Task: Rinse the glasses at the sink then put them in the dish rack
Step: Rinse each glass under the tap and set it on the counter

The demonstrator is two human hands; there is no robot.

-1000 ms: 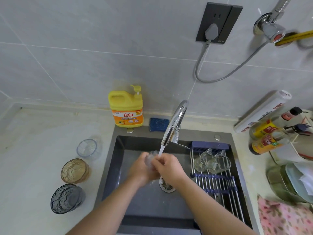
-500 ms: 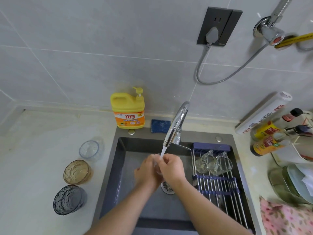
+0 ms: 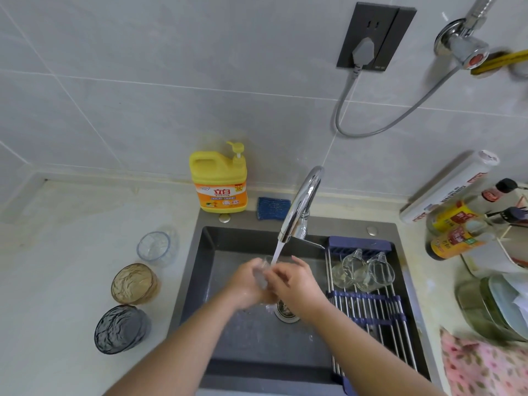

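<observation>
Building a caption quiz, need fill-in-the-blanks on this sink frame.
1. The left hand and right hand hold a clear glass under running ____ from the faucet.
2. ____ glasses stand on the counter left of the sink.
3. The detergent bottle behind the sink is ____.
4. The dish rack spans the sink's ____ side.
Missing: water; three; yellow; right.

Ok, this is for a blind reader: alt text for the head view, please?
A person's left hand and right hand hold a glass under a running faucet above a dark sink. Two clear glasses lie on the dish rack at right; three more glasses stand on the counter at left.
</observation>
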